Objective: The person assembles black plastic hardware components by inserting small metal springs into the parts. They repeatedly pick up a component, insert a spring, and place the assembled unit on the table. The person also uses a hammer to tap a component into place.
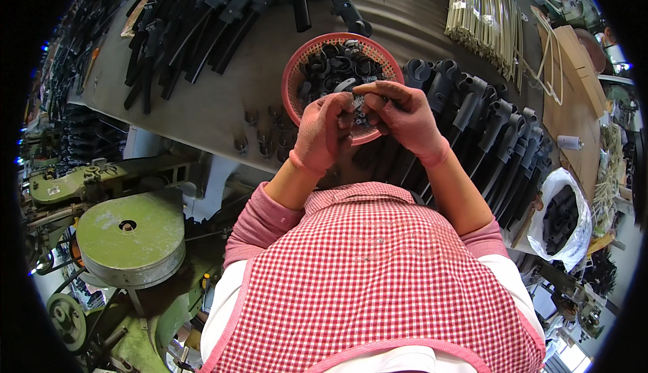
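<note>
My left hand (pixel 320 132) and my right hand (pixel 412 122), both in pink work gloves with dark-smudged fingertips, meet over the near side of a round red plastic basket (pixel 290 93). The fingers of each are pinched. Whatever they hold is small and mostly hidden behind the fingertips. Shiny small metal pieces (pixel 361 118) show between the hands, but whether they are held or lie in the basket I cannot tell. Black curved plastic parts (pixel 331 66) fill the back of the basket. Left of it, several small dark U-shaped clips (pixel 264 145) stand on the table.
Black tubes with clamp-like ends (pixel 499 113) lie in a row at the right; more black tubes (pixel 223 15) lie at the back left. A bundle of pale rods (pixel 482 18) is at the back right. A plastic bag of black parts (pixel 561 218) sits right; a green machine (pixel 131 238) stands left.
</note>
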